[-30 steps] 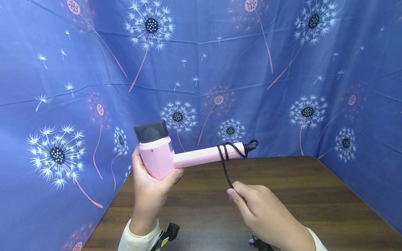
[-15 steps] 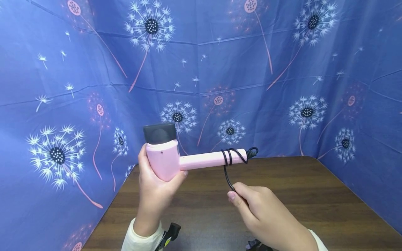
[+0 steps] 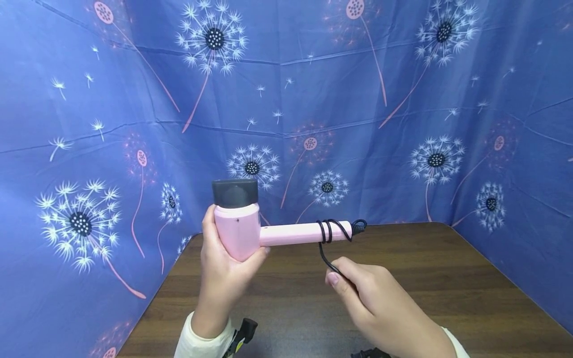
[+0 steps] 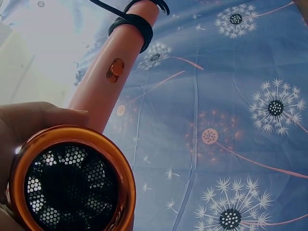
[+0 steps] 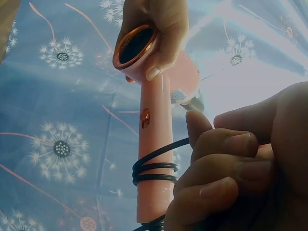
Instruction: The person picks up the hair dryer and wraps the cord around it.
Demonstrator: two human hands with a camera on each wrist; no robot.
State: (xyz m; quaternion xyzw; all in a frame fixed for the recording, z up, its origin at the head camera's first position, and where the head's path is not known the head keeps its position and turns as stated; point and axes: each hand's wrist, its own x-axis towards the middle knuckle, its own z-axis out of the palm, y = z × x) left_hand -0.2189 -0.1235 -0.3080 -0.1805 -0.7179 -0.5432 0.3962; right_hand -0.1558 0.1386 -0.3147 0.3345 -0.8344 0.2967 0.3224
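A pink hair dryer [image 3: 239,231] with a black nozzle [image 3: 235,193] is held up above the table, its handle [image 3: 286,234] pointing right. My left hand [image 3: 226,273] grips its body, thumb near the base of the handle. The left wrist view shows the copper-rimmed rear grille [image 4: 72,187] and a copper switch [image 4: 115,70] on the handle. Black cord [image 5: 154,167] wraps several times round the handle's far end. Below that end, my right hand [image 3: 380,303] pinches the cord, its fingers curled in the right wrist view.
A brown wooden table [image 3: 295,303] lies beneath the hands. Blue dandelion-print cloth [image 3: 358,124] hangs behind it and along both sides. A black item, partly cut off, [image 3: 370,353] shows at the bottom edge beside the right wrist.
The left hand has moved right and slightly down with the hair dryer, whose handle now lies closer to level. The right hand stays nearly in place, and the cord between them has slackened.
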